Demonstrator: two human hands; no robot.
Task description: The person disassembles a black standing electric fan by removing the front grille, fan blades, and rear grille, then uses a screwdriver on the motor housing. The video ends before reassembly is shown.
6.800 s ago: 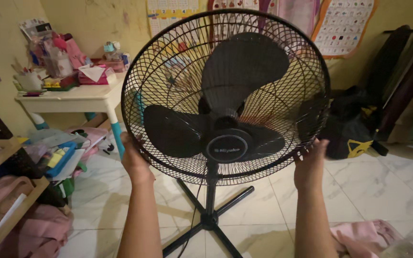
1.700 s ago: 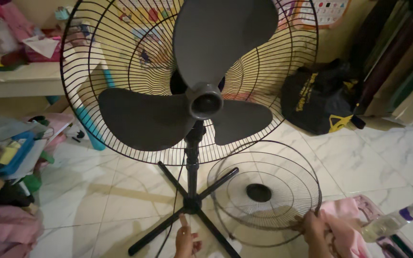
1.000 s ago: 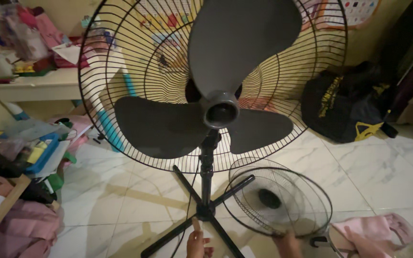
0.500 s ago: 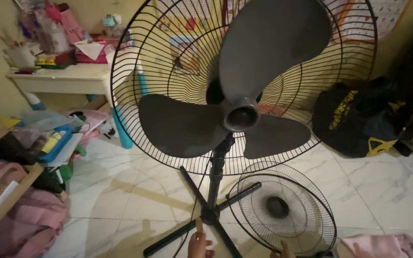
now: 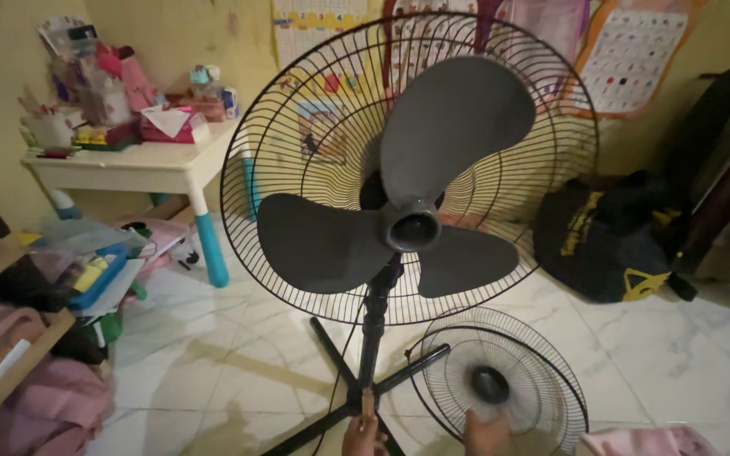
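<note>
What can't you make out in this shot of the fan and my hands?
- Left hand, head view: cut off by the bottom edge; grip unclear.
- Right hand, head view: blurred and cut off; contact with the loose grille uncertain.
- Fan motor: hidden behind the blades.
- Pink cloth: mostly out of frame.

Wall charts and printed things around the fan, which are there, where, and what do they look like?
Chart: wall, upper right; tilted white sheet, orange border, small coloured symbols.
Grid poster: wall behind the fan guard; white and yellow.
Bag: floor, right; black with yellow print.
Tissue box: white table, left; pink.
</note>
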